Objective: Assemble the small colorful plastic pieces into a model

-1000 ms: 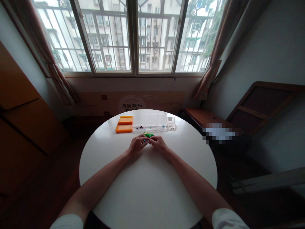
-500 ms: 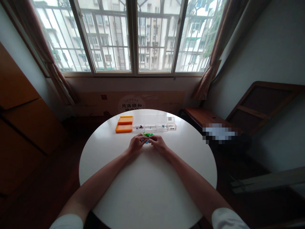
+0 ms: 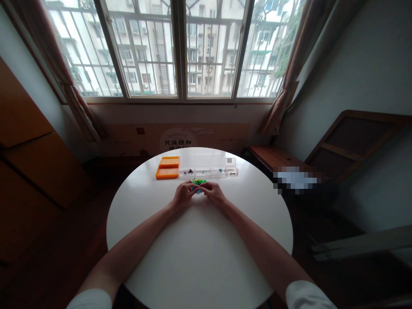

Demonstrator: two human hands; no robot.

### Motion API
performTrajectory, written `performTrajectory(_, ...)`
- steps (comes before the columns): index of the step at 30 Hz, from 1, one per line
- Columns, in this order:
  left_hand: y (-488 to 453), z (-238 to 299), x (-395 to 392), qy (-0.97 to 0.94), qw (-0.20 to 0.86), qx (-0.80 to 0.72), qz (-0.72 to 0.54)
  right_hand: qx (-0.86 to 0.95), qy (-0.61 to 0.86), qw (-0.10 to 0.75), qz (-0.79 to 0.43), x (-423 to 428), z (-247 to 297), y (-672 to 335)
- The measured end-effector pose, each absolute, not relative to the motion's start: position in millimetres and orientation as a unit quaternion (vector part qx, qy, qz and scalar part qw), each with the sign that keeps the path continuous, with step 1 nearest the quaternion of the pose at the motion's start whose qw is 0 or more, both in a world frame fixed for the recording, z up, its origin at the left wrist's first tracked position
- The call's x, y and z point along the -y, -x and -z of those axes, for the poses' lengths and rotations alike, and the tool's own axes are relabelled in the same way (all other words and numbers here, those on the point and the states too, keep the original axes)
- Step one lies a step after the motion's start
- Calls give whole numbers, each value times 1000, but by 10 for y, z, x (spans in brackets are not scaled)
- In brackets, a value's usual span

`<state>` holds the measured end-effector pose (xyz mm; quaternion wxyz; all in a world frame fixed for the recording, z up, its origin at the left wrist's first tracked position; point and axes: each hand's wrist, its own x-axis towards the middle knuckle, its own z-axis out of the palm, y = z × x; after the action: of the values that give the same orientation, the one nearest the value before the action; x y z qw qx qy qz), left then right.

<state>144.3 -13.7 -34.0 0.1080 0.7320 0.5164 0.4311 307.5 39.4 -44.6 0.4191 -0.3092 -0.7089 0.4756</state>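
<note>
Between my hands near the far part of the table is a small cluster (image 3: pixel 198 182) of green, yellow and blue pieces that looks like a building-brick model. My left hand (image 3: pixel 184 193) curls round its left side, fingers closed. From the right, my right hand (image 3: pixel 213 192) meets it with thumb and fingers pinched at the front. The fingertips almost touch each other and cover part of the cluster. Whether a separate tiny piece is between them, I cannot make out.
Behind the hands stand an orange open case (image 3: pixel 167 172) and a row of clear open boxes (image 3: pixel 202 171) with a few small dark, green and blue pieces in them. All rest on a round white table (image 3: pixel 196 253). A wooden bench (image 3: pixel 273 156) lies beyond on the right.
The fingertips have shifted very slightly at the front of the cluster. The arms, the cases and the boxes stay where they were.
</note>
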Motion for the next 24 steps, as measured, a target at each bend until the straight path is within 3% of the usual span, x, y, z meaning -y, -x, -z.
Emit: performTrajectory(24,-1438,372,110,-709,116,-525,-457,707,318,417,-474,-371,418,-3084)
